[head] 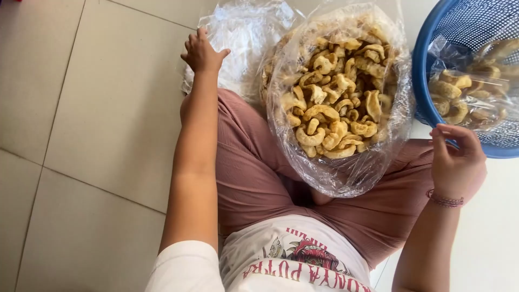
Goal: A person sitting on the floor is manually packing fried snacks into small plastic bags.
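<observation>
Two hands at work: my left hand (203, 52), fingers curled, touches the crumpled clear bags (243, 32) on the floor; right hand (457, 162), grip loosely spread and empty, hangs beside the blue basket (427, 48). Big bag of crackers (338, 92) rests between my knees. Bagging step, I judge.

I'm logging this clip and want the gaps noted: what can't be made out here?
- Left hand, head view: its fingertips press into the crumpled clear plastic, so any grip is unclear.
- Blue basket: cut off by the right edge.
- Big bag of curled snacks: its bottom is hidden in the lap.
</observation>
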